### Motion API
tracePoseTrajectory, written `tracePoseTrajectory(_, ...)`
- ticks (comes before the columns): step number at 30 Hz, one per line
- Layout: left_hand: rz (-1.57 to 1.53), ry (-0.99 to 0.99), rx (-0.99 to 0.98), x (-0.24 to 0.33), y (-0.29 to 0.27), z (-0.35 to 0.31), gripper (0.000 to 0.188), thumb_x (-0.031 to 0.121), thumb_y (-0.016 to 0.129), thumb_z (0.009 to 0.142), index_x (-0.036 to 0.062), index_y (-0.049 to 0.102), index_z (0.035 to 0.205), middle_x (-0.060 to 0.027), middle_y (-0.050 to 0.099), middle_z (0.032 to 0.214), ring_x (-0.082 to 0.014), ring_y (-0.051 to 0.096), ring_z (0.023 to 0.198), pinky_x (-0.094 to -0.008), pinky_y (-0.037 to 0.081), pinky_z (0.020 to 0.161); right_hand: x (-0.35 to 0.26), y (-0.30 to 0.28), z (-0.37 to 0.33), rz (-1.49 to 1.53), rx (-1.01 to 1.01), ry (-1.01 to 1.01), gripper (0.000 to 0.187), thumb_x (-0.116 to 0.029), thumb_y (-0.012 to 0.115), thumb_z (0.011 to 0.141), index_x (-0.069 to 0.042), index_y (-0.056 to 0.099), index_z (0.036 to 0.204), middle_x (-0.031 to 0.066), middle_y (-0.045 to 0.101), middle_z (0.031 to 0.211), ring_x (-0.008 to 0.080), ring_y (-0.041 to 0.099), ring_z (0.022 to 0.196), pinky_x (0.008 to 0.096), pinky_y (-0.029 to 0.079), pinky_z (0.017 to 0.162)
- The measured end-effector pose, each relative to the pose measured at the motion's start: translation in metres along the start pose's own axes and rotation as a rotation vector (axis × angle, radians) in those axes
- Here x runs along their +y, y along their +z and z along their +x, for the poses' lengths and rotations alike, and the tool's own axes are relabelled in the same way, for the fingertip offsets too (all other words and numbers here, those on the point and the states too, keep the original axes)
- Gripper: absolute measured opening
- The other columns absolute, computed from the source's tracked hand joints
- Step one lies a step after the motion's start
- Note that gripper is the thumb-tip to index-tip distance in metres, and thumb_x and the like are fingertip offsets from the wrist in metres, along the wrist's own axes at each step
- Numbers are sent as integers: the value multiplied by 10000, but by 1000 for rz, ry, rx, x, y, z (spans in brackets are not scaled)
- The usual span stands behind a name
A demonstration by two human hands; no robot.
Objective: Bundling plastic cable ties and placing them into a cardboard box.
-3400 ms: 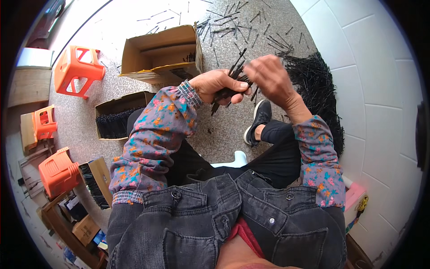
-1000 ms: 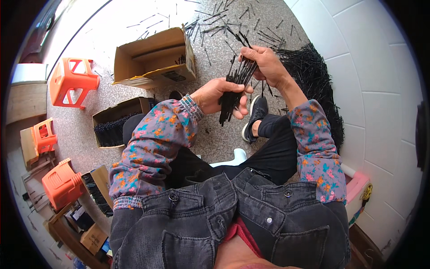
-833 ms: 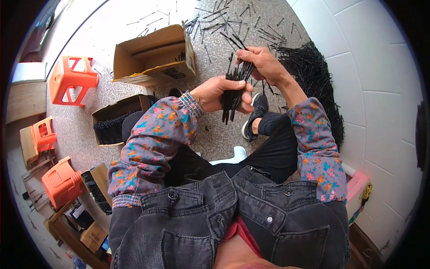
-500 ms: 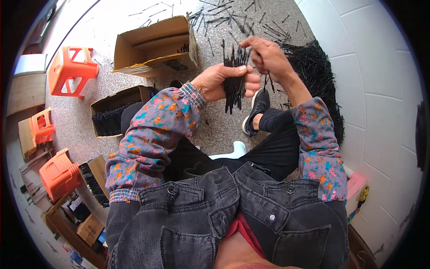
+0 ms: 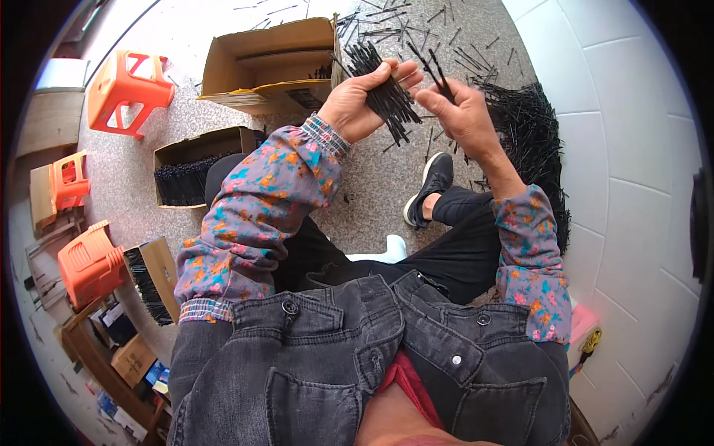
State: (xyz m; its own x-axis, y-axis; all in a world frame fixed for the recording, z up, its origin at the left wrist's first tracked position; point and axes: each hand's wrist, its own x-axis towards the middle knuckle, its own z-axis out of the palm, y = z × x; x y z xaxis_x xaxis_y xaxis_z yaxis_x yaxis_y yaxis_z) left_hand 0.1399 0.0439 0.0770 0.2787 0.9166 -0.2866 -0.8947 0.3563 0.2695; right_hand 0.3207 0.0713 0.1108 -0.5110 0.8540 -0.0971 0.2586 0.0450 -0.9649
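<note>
My left hand [image 5: 355,102] is closed around a bundle of thin black sticks [image 5: 393,105], its thumb pressed across them. The sticks fan out past both sides of the grip. Just to the right, my right hand [image 5: 472,123] pinches a few similar black sticks [image 5: 433,68] between thumb and fingers, their tips pointing up and left. The two hands are close together above the speckled floor. What exactly the sticks are I cannot make out.
A large heap of black sticks [image 5: 524,130] lies by the white tiled wall [image 5: 632,149], with loose ones scattered beyond. Left stand an open cardboard box [image 5: 253,100], a smaller box [image 5: 182,182] packed with sticks, another filled box [image 5: 158,271] and orange stools [image 5: 123,93].
The bundle in my left hand has tilted from upright to a slant, and that hand has moved slightly up. My right hand has turned and lowered, now showing a few sticks pointing upward.
</note>
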Motion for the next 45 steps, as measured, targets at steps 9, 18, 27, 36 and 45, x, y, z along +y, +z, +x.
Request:
tracePoseTrajectory(9,89,-1,31,-1,-6,2,258,142,469,930,27,451,1159,-136,524,1197,-278,487,1161,-411,409,995,2,9,-1,-391,-6,-30,193,-198,657,823,-14,604,854,-64,505,653,27,430,611,199,348,541)
tracePoseTrajectory(18,-2,-6,-64,0,-9,6,248,139,431,940,2,437,1147,-169,530,1181,-310,507,1130,-445,426,976,11,3,3,-92,89,-52,200,-212,591,857,-12,611,859,-27,537,633,51,456,577,240,358,508)
tracePoseTrajectory(27,137,70,118,8,-10,3,259,125,387,950,-44,427,1142,-211,500,1215,-335,526,1104,-437,462,938,-8,-44,4,66,42,171,193,-212,574,853,-27,596,803,-65,447,564,20,375,470,199,284,420)
tracePoseTrajectory(36,496,-473,-47,8,13,-10,323,148,397,947,-83,440,1169,-241,568,1106,-322,596,991,-389,512,845,-17,-61,1,-80,-488,333,132,-185,583,834,-57,569,804,-87,390,524,8,302,403,185,200,364)
tracePoseTrajectory(45,547,-661,-212,2,5,-11,274,141,437,936,-60,482,1117,-235,612,1014,-308,636,902,-382,542,762,-10,-45,6,-58,-285,332,137,-198,592,828,-61,593,825,-87,404,534,4,312,418,197,213,368)
